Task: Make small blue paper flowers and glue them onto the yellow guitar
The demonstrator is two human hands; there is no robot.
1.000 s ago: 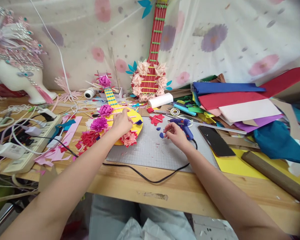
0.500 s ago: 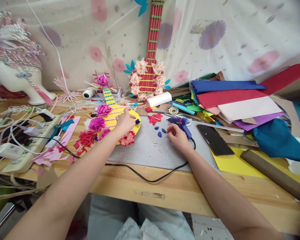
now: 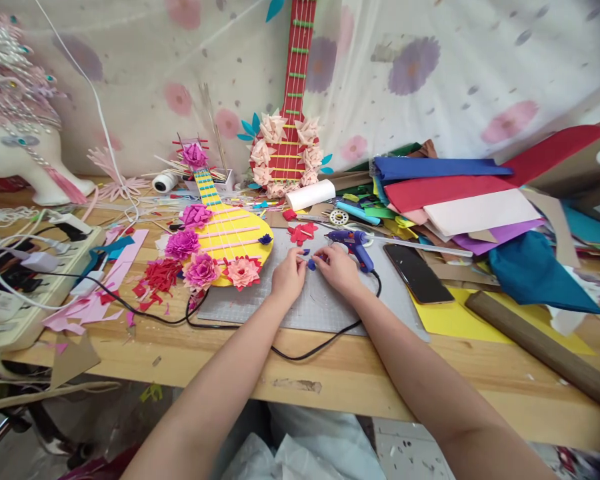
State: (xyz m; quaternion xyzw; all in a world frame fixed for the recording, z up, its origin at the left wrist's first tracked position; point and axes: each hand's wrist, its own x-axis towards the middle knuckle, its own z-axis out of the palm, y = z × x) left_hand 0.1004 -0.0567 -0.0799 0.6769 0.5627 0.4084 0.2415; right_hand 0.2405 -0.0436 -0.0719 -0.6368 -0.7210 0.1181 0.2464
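My left hand (image 3: pixel 288 277) and my right hand (image 3: pixel 337 268) meet over the grey cutting mat (image 3: pixel 320 303), fingers pinched together around a small blue paper piece (image 3: pixel 311 264). Other blue bits (image 3: pixel 305 253) lie just beyond my fingers. To the left lies a yellow paper guitar (image 3: pixel 230 235) with purple, pink and peach paper flowers along its edge and a small blue flower (image 3: pixel 265 239) on its right rim. A blue glue gun (image 3: pixel 353 243) rests right behind my right hand, its black cord looping across the mat's front.
A red paper guitar (image 3: pixel 287 143) leans against the floral curtain. Stacked coloured paper sheets (image 3: pixel 460 200), a black phone (image 3: pixel 419 264), a wooden stick (image 3: pixel 540 350) and a yellow sheet fill the right. A power strip (image 3: pixel 35 293) with cables, red scraps (image 3: pixel 163 275) and pink paper lie left.
My left hand left the yellow guitar and came right to join my right hand at the blue piece. The view has shifted, so everything sits a little further left.
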